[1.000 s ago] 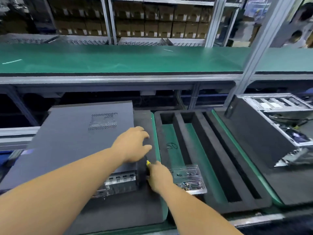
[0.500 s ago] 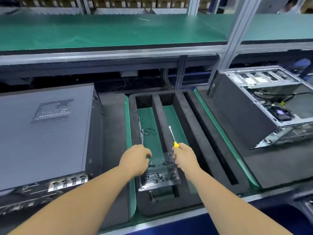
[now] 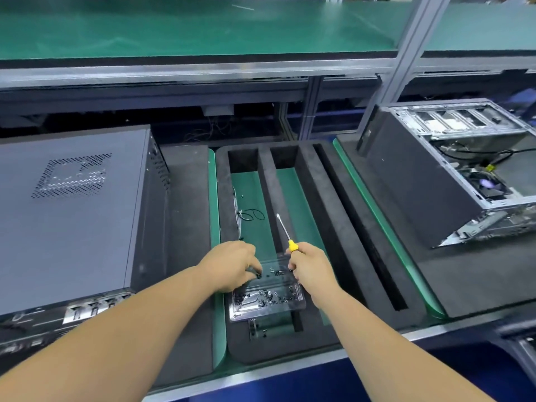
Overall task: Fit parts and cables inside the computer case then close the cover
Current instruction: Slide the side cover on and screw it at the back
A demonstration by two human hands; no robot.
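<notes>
A closed grey computer case with a vent grille lies on its side at the left. A clear plastic tray of small black screws rests on the black foam holder in the middle. My left hand reaches into the tray's far left part, fingers curled down over the screws; whether it pinches one is hidden. My right hand grips a yellow-handled screwdriver, its shaft pointing away from me. An open computer case with bare metal bays and a fan stands at the right.
The foam holder has long slots with green belt showing; a black cable loop lies in the left slot. A green shelf runs across above, with a slanted metal post. The bench's front edge is near.
My left hand left the closed case's cover and came to the screw tray. My view swung right and down. My right hand still holds the screwdriver, beside the tray.
</notes>
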